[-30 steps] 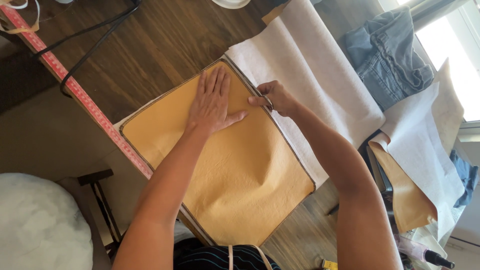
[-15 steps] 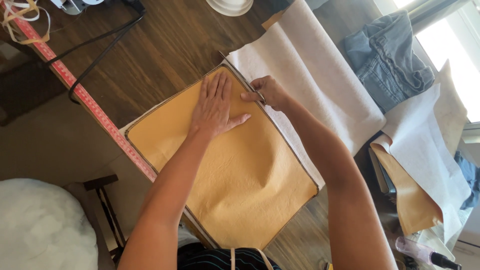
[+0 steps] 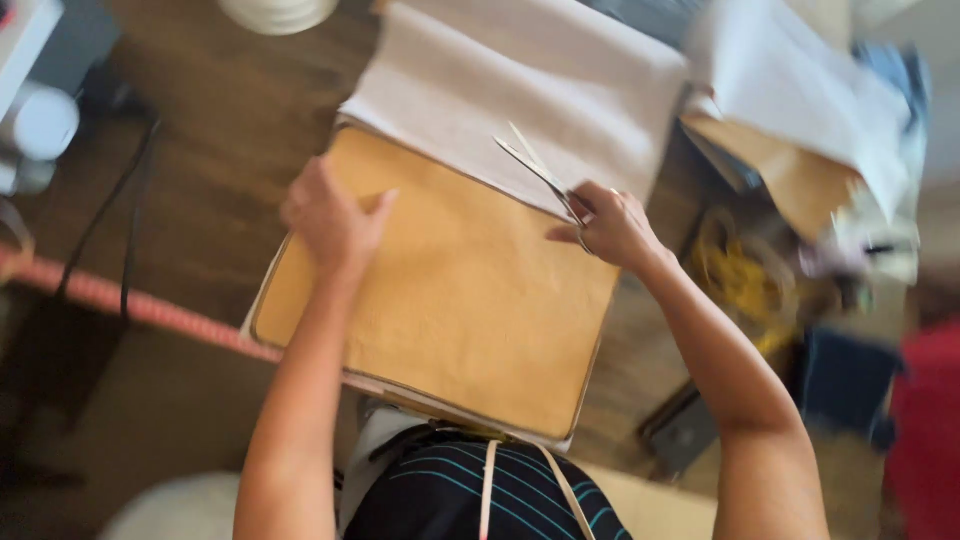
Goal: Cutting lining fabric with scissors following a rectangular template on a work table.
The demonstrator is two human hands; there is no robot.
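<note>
We saw no packages or labels, only a white cloth sheet [image 3: 520, 110] folded at the far side of the wooden counter [image 3: 230, 130] and a pink measuring tape [image 3: 150, 310] crossing its left part. Our left hand [image 3: 335, 215] lay flat and open on the mustard-yellow fabric panel [image 3: 450, 300]. Our right hand [image 3: 610, 225] was closed around the scissors [image 3: 540, 175] at the panel's far edge; their blades were parted, long axis running away and leftward along that edge.

Left hand [image 3: 335, 215] flat, palm down, fingers together. Right hand [image 3: 612, 225] closed in grip, forearm angled inward.
</note>
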